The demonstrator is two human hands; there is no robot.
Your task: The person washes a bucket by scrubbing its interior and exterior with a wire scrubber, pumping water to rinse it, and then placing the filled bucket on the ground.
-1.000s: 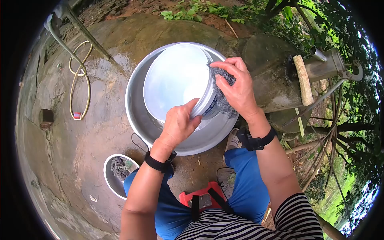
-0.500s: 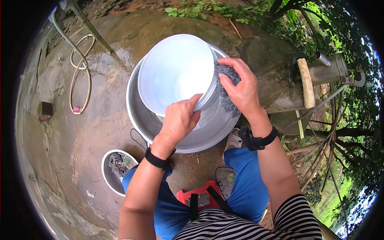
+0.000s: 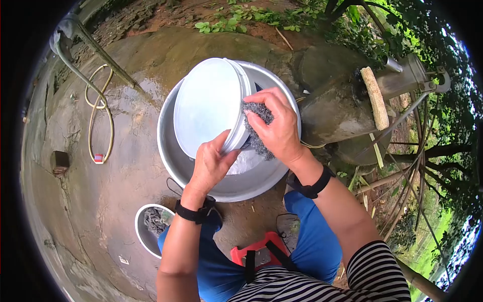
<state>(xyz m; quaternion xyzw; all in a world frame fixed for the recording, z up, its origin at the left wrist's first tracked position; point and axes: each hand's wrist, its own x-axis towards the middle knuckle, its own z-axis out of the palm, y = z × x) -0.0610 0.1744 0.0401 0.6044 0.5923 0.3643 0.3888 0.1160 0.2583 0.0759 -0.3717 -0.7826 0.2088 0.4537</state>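
A white plastic bucket [image 3: 207, 108] is tilted on its side over a wide grey metal basin [image 3: 168, 153], its mouth turned to the left. My left hand [image 3: 210, 163] is closed on the bucket's near edge, thumb on top. In my right hand [image 3: 279, 126] is a dark grey mesh scourer [image 3: 257, 141], pressed against the bucket's right outer side by the ridged rim. Part of the scourer is covered by my fingers. The basin's floor near my hands looks wet and shiny.
A small metal bowl [image 3: 142, 232] with dark cloth [image 3: 154, 220] stands at lower left. A hose [image 3: 91, 136] lies on wet concrete. A red stool [image 3: 261, 247] is beneath me. A pale rough bar [image 3: 375, 98] rests beside a metal hand pump [image 3: 402, 83] at right.
The bucket has tipped further over, so its opening looks narrower and more of its side shows. My right hand and the scourer have moved left along with it; my left hand keeps its hold.
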